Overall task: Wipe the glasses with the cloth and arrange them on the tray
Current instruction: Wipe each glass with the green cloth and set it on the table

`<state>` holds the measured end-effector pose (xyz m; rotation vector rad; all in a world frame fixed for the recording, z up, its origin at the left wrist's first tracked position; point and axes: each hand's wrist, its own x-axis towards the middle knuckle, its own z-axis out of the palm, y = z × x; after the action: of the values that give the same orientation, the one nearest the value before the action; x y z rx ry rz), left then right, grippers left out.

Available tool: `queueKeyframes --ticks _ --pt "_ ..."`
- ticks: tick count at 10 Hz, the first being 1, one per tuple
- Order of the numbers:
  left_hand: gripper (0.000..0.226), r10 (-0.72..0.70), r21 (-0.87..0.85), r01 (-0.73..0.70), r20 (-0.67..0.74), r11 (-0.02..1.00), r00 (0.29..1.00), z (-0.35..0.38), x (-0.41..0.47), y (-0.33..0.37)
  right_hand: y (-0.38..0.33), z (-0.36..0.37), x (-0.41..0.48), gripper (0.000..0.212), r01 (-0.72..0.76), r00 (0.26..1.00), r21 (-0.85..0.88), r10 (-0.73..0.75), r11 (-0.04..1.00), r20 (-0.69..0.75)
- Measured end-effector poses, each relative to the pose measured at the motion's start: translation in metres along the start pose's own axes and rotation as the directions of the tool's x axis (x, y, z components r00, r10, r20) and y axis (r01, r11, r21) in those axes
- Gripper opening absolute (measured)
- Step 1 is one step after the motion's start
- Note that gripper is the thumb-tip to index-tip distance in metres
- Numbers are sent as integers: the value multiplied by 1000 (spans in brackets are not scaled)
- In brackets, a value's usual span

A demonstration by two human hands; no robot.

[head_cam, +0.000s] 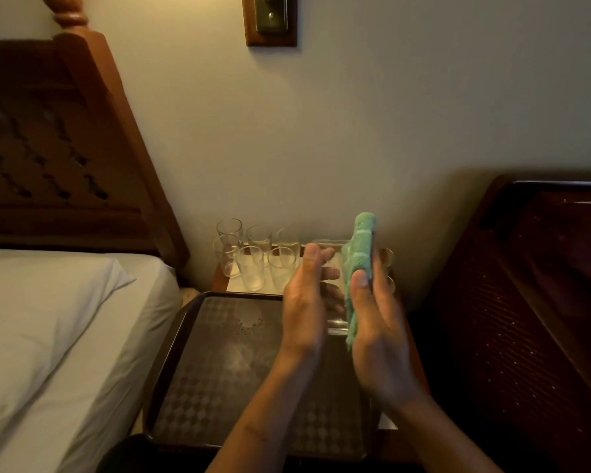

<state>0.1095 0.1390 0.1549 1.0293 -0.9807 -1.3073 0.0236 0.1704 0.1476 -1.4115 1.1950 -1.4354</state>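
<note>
My left hand [304, 302] grips a clear glass [333, 285] held upright above the far right part of the dark patterned tray [219, 363]. My right hand [379, 332] presses a green cloth [360, 261] against the right side of that glass. Several other clear glasses [253, 257] stand upright in a cluster on the small bedside table beyond the tray, to the left of my hands. More glasses [388, 257] are partly hidden behind the cloth and my right hand. No glass stands on the tray.
A bed with a white sheet [48, 336] and a carved wooden headboard [48, 148] lies at the left. A dark wooden headboard [543, 285] stands at the right. The wall [321, 131] is close behind the table, with a switch plate [270, 18] above.
</note>
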Motion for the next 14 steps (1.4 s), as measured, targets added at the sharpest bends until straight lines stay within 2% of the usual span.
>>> queueKeyframes --ticks 1,2,3,4,5,6,7,8,9,11,12,13,14 --pt "55 4 -19 -4 -18 1000 1000 -4 8 8 2 5 -18 65 13 1000 -10 -12 1000 27" --pt "63 28 -28 -27 5 999 1000 2 -4 7 0 -1 -7 61 -43 998 -93 47 995 46" --pt "112 11 -81 2 164 997 986 17 -24 11 -8 -4 1 53 -440 898 -625 318 645 -305" --pt "50 80 -80 -69 145 994 986 11 -17 1 -13 -4 7 60 -60 961 532 193 844 -197" --pt "28 64 -32 -62 74 998 995 4 -3 -1 -13 -8 2 65 17 996 238 5 971 -88" --pt "34 54 -61 -51 37 997 998 -1 2 3 0 6 -17 64 70 998 15 -70 997 2" --pt "44 52 -50 -48 73 998 996 -1 -5 0 -6 -10 -1 66 42 999 93 -42 995 1" --pt "57 14 -122 1 128 992 992 8 -20 -5 -21 -25 24 63 -113 984 239 143 964 -110" --pt "50 47 -130 -28 149 991 988 11 -20 -5 -27 -25 27 60 -111 983 245 142 963 -114" --pt "67 53 -146 -60 -47 988 997 0 3 13 -4 2 -13 64 -92 996 140 89 986 27" --pt "53 69 -136 -63 38 989 997 -1 -5 10 -9 -8 4 65 -91 995 208 99 974 -31" --pt "54 67 -142 -45 153 989 986 6 -18 4 -26 -23 31 58 -118 972 333 177 936 -153" --pt "61 88 -131 -64 191 989 978 9 -17 5 -28 -23 33 52 -125 973 345 184 930 -143"
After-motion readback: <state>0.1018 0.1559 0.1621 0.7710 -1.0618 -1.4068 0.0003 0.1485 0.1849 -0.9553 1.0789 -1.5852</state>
